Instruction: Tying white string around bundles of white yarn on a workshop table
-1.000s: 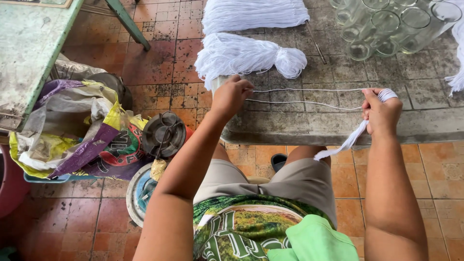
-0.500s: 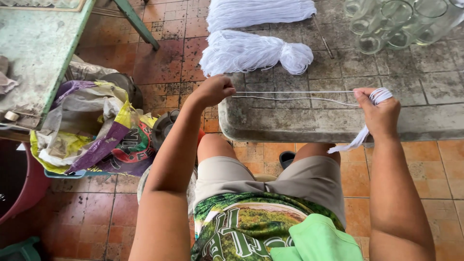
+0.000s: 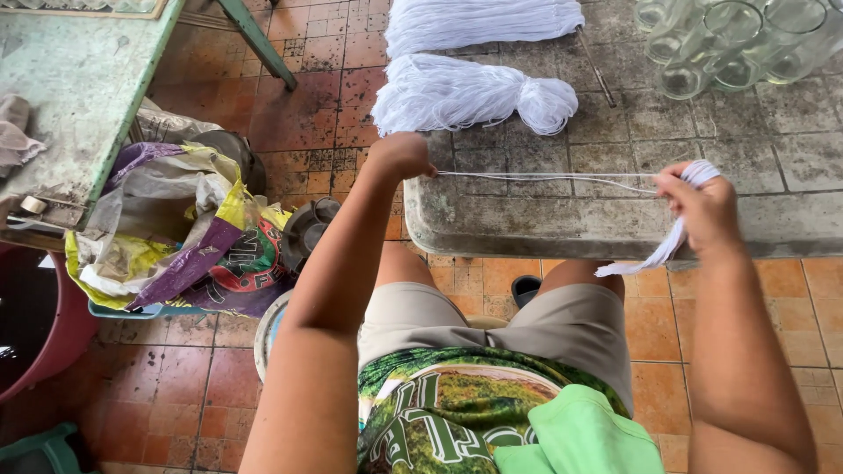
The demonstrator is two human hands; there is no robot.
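Observation:
A thin white string (image 3: 544,178) runs taut between my two hands, just above the near edge of a grey tiled table (image 3: 615,219). My left hand (image 3: 402,155) pinches its left end near the table's corner. My right hand (image 3: 700,206) grips a small bundle of white strings, whose loose ends hang down below the fist. Two tied hanks of white string (image 3: 465,92) lie on the table beyond my left hand.
Several clear glass jars (image 3: 738,44) stand at the table's far right. A basket stuffed with crumpled bags (image 3: 167,237) sits on the orange tile floor at left, beside a green worn table (image 3: 70,96). A dark red tub (image 3: 35,333) is at the left edge.
My left hand has drawn further left, past the table's corner, so the string between the hands is longer. The view has shifted slightly.

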